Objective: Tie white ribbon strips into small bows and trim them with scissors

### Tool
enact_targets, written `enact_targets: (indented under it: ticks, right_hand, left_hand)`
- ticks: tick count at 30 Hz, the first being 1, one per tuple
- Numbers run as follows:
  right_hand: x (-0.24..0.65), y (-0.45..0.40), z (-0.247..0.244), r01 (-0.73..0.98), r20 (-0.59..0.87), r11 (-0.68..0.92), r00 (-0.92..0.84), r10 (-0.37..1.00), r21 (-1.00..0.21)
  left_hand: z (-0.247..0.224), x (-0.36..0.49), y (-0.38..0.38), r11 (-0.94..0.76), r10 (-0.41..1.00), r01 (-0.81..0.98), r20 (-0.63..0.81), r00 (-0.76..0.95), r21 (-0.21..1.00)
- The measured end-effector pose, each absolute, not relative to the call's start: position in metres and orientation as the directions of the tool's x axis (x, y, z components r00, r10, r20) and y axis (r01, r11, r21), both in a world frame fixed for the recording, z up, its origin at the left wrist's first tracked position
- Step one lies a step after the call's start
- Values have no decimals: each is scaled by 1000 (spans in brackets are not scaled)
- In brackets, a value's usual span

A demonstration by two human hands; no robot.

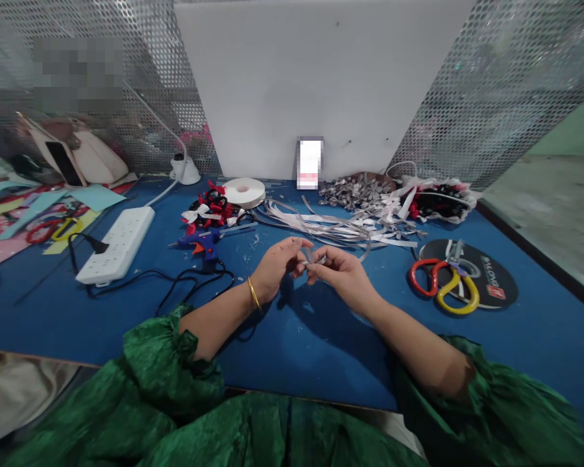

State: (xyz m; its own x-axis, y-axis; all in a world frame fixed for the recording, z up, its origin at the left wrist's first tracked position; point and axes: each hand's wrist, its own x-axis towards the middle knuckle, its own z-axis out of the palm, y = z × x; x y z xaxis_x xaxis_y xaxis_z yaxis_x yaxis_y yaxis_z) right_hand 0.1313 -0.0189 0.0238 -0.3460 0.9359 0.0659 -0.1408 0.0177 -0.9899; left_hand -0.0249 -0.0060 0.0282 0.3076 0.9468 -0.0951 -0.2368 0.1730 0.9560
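Note:
In the middle of the head view, my left hand [276, 264] and my right hand [344, 272] meet just above the blue table. Between their fingertips is a small piece of grey ribbon [309, 255], pinched from both sides. Fingers cover part of it, so its full shape does not show. Beyond my hands lie loose pale ribbon strips [316, 227] and a pile of small grey ribbon bows [363, 192]. A blue glue gun [202, 242] rests left of my left hand.
Red-and-yellow-handled scissors [455, 282] lie on a black disc [499, 275] at right. Left are a white power strip [119, 243] and black cord [175, 279]. Farther back are a ribbon roll [250, 192], red, black and white bows [209, 207] and an upright phone [310, 162].

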Motion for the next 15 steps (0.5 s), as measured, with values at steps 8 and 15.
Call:
enact_targets:
  ticks: [8,15]
  right_hand:
    - [135,-16,23,-184,140,79,-346,928,-980]
    - [139,-15,19,132,346,398,-298,890,-908]
  left_hand:
    - [30,-29,-4,374,885,-375,-204,419,848]
    - [28,-27,-4,348,901,-266,-242,360,899]
